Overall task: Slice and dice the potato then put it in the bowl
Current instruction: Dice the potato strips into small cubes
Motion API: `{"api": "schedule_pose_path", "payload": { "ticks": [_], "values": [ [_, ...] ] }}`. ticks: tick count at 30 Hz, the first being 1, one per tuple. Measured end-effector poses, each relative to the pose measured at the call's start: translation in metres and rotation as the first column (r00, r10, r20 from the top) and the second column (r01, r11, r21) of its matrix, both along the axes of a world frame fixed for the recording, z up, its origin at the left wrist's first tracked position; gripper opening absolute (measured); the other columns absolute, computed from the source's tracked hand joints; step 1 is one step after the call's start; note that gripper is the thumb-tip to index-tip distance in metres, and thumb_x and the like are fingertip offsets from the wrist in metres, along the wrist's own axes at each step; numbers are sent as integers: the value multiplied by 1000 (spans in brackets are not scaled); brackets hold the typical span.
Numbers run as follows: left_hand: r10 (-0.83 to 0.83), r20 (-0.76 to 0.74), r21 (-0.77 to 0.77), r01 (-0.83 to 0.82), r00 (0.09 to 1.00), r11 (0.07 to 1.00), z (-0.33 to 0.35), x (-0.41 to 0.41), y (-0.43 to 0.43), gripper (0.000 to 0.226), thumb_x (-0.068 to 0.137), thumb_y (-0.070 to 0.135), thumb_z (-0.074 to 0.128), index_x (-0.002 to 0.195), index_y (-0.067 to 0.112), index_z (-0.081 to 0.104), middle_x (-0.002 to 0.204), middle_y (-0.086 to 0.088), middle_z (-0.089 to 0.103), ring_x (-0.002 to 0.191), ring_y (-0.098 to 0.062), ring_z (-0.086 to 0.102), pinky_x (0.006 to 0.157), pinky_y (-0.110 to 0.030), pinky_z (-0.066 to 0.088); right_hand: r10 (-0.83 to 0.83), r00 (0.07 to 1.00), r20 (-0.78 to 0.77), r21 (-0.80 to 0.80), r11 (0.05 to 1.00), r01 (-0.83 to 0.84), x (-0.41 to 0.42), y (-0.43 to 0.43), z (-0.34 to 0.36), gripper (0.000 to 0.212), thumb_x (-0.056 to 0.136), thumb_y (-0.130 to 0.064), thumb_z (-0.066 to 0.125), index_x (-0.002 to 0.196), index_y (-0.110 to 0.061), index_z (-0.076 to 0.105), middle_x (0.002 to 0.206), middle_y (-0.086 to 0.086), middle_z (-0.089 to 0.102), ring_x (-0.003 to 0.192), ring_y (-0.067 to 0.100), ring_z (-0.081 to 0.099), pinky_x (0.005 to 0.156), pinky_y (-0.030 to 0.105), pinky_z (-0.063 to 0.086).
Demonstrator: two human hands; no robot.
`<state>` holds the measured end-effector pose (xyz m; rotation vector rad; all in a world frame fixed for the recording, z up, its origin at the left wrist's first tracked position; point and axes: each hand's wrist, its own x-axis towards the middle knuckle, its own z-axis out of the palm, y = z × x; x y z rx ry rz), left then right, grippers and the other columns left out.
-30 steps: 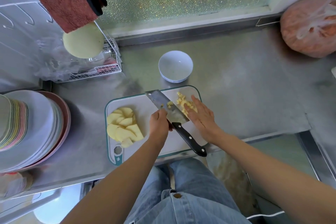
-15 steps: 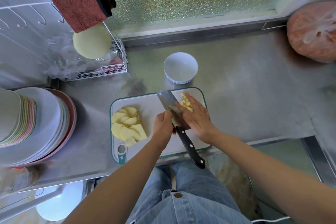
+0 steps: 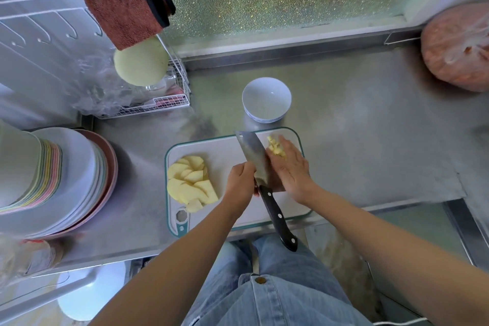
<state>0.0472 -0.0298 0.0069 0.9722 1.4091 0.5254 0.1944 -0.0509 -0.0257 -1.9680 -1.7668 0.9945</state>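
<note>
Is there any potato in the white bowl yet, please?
No, the white bowl shows only its bare inside; the diced potato lies on the cutting board between the knife and the right hand.

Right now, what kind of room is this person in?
Most likely a home kitchen: potato slices and a knife are on a cutting board, stacked plates stand at the left, and it all sits on a steel counter.
</note>
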Motion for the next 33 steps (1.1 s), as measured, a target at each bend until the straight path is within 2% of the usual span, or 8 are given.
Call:
{"api": "schedule_pose_path", "payload": {
  "ticks": [6, 11, 14, 18, 22, 27, 30, 33],
  "values": [
    [-1, -15, 13, 1, 1000, 1000, 2, 0, -3, 30, 92, 11, 37, 68, 1, 52, 60, -20, 52, 48, -20, 47, 47, -27, 40, 112, 994, -15, 56, 992, -111, 1, -4, 3, 50, 94, -54, 14, 143, -48, 25, 159, -13, -4, 144, 4, -12, 112, 28, -4],
    [10, -33, 34, -9, 999, 999, 0, 0, -4, 27, 88, 14, 36, 69, 2, 51, 63, -22, 51, 50, -22, 47, 52, -32, 39, -38, 998, 53, -11, 999, 39, -1, -4, 9, 55, 97, -53, 21, 149, -36, 20, 160, -4, -4, 146, 14, -9, 114, 35, -2],
    [32, -37, 46, -31, 999, 998, 0, -3, -3, 28, 91, 10, 36, 70, 2, 51, 63, -21, 50, 50, -22, 46, 46, -26, 39, 93, 995, 31, 99, 990, -95, -2, -8, 16, 56, 94, -55, 22, 144, -34, 37, 160, -6, 2, 145, 11, -7, 112, 32, 0],
    [90, -82, 58, -85, 993, 995, 4, -8, -3, 26, 91, 11, 35, 70, 4, 49, 59, -18, 49, 47, -19, 45, 46, -24, 37, -31, 984, 177, -7, 999, 32, 4, -7, 19, 65, 90, -59, 18, 133, -25, 52, 157, 3, 11, 143, 21, 5, 111, 40, 10],
    [117, -155, 102, -102, 981, 990, 7, -13, -1, 27, 93, 13, 38, 70, 5, 50, 61, -9, 55, 54, -20, 51, 51, -27, 38, 79, 993, -91, 38, 996, -76, -11, -9, 40, 53, 94, -53, 42, 143, -35, 36, 125, 2, 42, 99, 7, 48, 94, 29, 39],
    [11, -286, 191, 46, 958, 981, 8, -25, 2, 23, 95, 18, 42, 82, 8, 57, 73, -10, 63, 67, -26, 58, 58, -35, 44, 212, 974, -85, -78, 973, -219, -36, -4, 39, 70, 83, -37, 67, 142, -32, 30, 96, -11, 46, 74, 2, 46, 65, 15, 34],
    [-31, -233, 191, 77, 972, 979, 9, -35, 1, 22, 96, 21, 43, 88, 10, 60, 74, -10, 69, 71, -27, 66, 63, -39, 51, 211, 977, 5, -135, 969, -209, -51, 0, 37, 57, 83, -25, 61, 135, -24, 39, 104, 4, 45, 81, 17, 53, 72, 24, 42],
    [-91, -170, 190, 123, 981, 974, 13, -50, 2, 28, 99, 32, 42, 108, 17, 63, 72, -1, 72, 69, -18, 67, 64, -35, 52, 102, 994, 39, -53, 994, -100, -64, 5, 36, 12, 90, -22, 55, 101, -18, 54, 87, 0, 47, 74, 16, 50, 60, 19, 35]
  ]
}}
